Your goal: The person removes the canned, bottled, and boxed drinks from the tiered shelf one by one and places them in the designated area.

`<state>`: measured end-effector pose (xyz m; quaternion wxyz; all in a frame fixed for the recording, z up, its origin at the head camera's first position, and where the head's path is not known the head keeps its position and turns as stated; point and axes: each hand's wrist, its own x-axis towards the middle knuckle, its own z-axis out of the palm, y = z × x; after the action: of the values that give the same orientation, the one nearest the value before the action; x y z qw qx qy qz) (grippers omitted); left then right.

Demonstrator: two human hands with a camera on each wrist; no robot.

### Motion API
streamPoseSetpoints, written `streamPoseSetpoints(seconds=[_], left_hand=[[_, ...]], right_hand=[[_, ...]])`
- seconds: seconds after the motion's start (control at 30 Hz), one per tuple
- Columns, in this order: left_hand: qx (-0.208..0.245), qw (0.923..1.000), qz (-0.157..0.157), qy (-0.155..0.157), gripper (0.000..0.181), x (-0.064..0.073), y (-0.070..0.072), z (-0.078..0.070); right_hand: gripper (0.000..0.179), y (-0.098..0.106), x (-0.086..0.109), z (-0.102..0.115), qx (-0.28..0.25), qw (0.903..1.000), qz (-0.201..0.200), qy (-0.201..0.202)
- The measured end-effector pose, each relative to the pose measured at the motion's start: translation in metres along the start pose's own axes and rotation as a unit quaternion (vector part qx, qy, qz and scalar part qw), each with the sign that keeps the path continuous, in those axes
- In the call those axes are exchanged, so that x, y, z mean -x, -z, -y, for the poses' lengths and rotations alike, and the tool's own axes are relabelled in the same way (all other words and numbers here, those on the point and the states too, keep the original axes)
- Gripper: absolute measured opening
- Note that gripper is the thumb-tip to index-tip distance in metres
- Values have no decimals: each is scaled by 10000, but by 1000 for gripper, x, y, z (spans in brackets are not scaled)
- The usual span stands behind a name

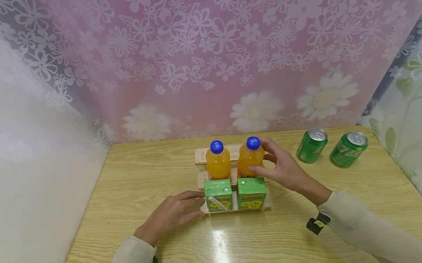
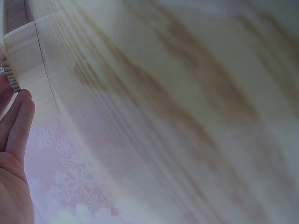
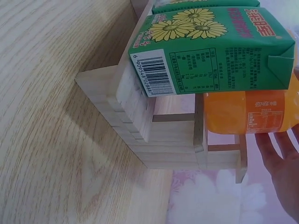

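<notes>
A stepped wooden rack (image 1: 200,156) stands on the table. On its middle step are two orange drink bottles with blue caps, a left bottle (image 1: 218,166) and a right bottle (image 1: 249,157). Two green drink cartons, a left carton (image 1: 219,192) with a straw on its front and a right carton (image 1: 251,193), occupy the front step. My right hand (image 1: 285,168) holds the right bottle, thumb in front and fingers round its far side; the right wrist view shows this bottle (image 3: 247,109) upright behind the carton. Fairly straight fingers of my left hand (image 1: 175,211) touch the rack's left end.
Two green soda cans, one nearer (image 1: 348,150) and one further left (image 1: 311,146), stand on the table right of the rack. A flowered curtain (image 1: 202,61) hangs behind the wood-grain table (image 1: 140,172). White sheeting (image 1: 17,152) bounds the left side.
</notes>
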<state>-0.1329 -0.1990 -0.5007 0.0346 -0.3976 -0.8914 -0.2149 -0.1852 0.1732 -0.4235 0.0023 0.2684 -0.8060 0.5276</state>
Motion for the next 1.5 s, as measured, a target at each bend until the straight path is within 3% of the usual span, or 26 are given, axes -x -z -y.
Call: streamPoseSetpoints(seconds=[0.47, 0.77, 1.5], left_hand=[[-23, 9999, 68, 118, 35, -1, -1, 0], [-95, 9999, -27, -64, 35, -1, -2, 2], [26, 10000, 21, -8, 35, -1, -1, 1]], right_hand=[[66, 17, 8, 5, 307, 9989, -360, -2], [66, 34, 16, 1, 199, 9975, -632, 230], [67, 65, 49, -11, 496, 9918, -1175, 109]])
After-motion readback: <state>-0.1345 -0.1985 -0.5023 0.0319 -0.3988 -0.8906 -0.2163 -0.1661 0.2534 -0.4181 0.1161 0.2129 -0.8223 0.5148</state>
